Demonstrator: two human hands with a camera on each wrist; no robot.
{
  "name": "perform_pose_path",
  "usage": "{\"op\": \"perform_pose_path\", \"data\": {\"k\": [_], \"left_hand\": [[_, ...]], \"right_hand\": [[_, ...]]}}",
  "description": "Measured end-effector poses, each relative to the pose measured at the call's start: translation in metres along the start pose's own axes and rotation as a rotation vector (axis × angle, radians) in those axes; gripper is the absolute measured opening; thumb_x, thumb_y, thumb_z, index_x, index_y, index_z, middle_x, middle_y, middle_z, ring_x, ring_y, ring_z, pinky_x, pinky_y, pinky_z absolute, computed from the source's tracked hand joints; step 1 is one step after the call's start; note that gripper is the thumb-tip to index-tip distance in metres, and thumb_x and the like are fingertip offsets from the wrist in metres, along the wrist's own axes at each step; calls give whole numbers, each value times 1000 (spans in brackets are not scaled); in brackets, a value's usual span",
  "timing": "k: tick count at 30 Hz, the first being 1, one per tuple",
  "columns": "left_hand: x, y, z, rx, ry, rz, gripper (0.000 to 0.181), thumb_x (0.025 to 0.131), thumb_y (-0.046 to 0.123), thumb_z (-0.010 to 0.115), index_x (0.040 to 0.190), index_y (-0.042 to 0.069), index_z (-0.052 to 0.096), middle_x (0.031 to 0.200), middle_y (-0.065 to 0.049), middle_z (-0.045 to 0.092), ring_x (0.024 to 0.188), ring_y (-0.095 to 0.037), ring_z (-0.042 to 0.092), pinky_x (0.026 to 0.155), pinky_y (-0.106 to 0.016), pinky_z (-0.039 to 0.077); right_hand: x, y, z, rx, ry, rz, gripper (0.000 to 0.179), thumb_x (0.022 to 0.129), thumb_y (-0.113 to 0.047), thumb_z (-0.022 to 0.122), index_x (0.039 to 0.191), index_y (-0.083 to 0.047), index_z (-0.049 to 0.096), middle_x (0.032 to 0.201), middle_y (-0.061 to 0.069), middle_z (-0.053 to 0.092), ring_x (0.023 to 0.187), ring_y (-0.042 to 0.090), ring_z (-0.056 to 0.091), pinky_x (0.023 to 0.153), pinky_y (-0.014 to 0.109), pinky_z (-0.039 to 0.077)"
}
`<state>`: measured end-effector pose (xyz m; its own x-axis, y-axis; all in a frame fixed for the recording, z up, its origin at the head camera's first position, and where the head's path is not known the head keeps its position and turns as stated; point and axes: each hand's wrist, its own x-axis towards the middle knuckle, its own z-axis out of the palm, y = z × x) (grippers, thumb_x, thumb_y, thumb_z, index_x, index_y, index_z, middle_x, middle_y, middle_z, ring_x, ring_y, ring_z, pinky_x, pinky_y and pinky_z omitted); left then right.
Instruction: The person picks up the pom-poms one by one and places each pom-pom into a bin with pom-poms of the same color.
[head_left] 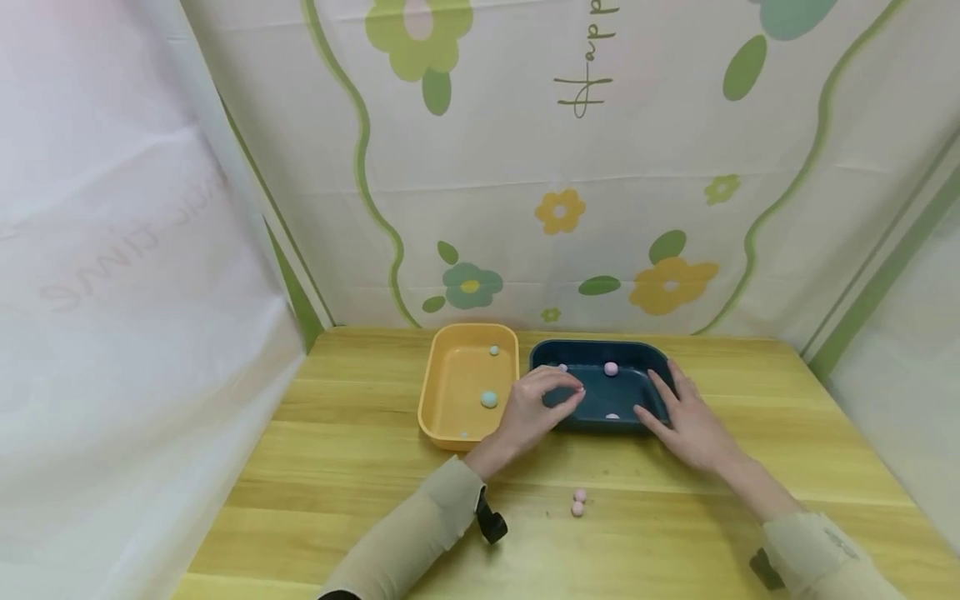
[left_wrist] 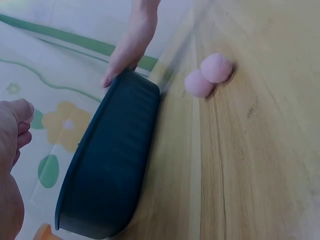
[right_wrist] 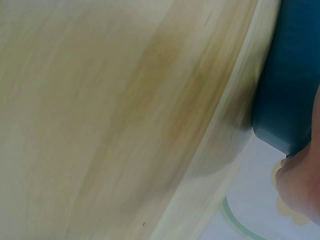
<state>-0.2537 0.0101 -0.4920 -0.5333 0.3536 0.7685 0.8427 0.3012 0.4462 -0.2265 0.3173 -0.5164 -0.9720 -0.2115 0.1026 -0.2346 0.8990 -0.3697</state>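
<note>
Above the left part of a navy tray (head_left: 600, 425), my left hand (head_left: 528, 408) brings thumb and forefinger together on a tiny pale ball (head_left: 581, 391), mostly covered by the fingertips. My right hand (head_left: 693, 429) rests at the tray's right end with fairly straight, spread fingers on and over its rim. Inside the tray sit a pink ball (head_left: 611, 368), a paler one (head_left: 562, 367) partly behind my left hand, and another (head_left: 612, 416) partly covered by the front wall. Two pink balls (left_wrist: 208, 75) touch each other on the table before the tray.
A yellow tray (head_left: 431, 400) stands left of the navy one, with several pale green balls (head_left: 489, 400) inside; my left forearm passes over its front right corner. Wooden table (head_left: 337, 467) lies beneath. White curtains with printed flowers (head_left: 560, 211) rise behind and at both sides.
</note>
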Motion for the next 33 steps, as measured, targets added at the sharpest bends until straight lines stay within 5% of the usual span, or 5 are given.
{"op": "perform_pose_path", "data": {"k": [11, 33], "left_hand": [[9, -8, 15, 38, -39, -204, 9, 99, 14, 84, 107, 10, 84, 108, -4, 84, 107, -19, 77, 99, -27, 64], [14, -10, 22, 47, -53, -184, 11, 100, 16, 83, 109, 10, 84, 108, -4, 84, 108, -19, 77, 99, -26, 63]], "right_hand": [[0, 0, 0, -2, 11, 5, 86, 112, -55, 56, 173, -1, 28, 180, 37, 8, 158, 70, 23, 122, 85, 30], [0, 1, 2, 12, -5, 8, 88, 113, -57, 54, 174, -1, 25, 182, 34, 3, 160, 69, 19, 122, 87, 28]]}}
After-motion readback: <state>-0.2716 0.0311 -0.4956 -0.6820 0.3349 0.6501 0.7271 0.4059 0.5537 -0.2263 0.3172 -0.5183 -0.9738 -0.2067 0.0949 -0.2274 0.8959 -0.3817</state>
